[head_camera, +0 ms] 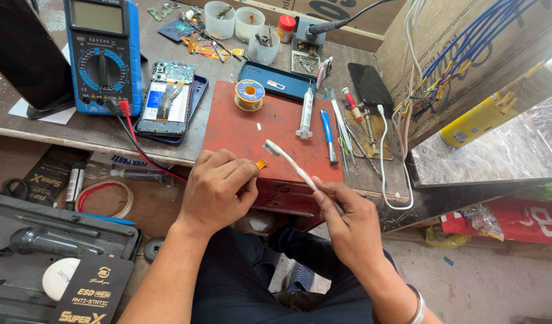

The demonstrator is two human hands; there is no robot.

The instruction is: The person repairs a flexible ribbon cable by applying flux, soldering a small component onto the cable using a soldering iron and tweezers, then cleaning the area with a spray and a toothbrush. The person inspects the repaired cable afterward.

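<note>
Cups (250, 23) — small tools inside

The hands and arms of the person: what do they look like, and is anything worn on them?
Both forearms are bare, with no sleeves and no gloves. The left hand shows no ring or watch. The right hand has a plain silver-coloured bangle around its wrist. No cables or markings appear on either arm. Dark trousers show below them.

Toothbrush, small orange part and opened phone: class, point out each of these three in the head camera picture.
toothbrush (289, 163), head view, on its white neck, just below the bristle head.
small orange part (261, 164), head view, on the end showing beyond the fingertips.
opened phone (166, 103), head view, on its exposed inside, mid-body.
</note>
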